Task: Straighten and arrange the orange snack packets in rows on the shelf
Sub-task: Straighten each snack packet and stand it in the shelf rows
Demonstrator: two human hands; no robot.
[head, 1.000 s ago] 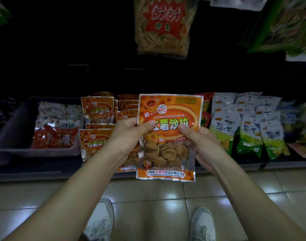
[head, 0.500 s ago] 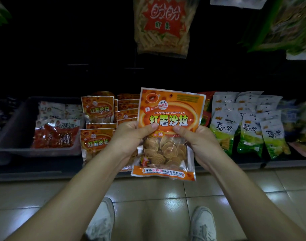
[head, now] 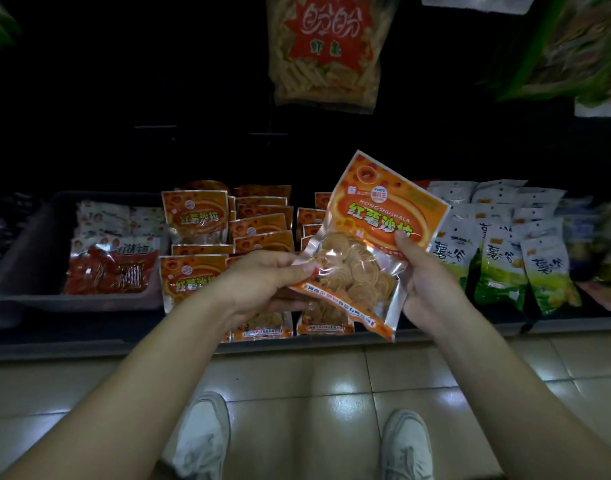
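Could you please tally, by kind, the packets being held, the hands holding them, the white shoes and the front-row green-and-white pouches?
Held orange foil snack packet with clear window: 1
Gripping it, left hand and right hand: 2
Worn white shoes: 2
Front-row green-and-white pouches: 3
Total: 8

Held orange packet (head: 370, 244) no longer upright and square-on: now tilted clockwise, top edge slanting down to right, and shifted right. Left hand (head: 262, 282) has slid from packet's middle left edge down to lower left corner, pinching clear window area there. Right hand (head: 429, 285) now grips right edge, thumb on printed label. Shelf packets (head: 311, 216) behind, hidden before, now show left of tilted packet.
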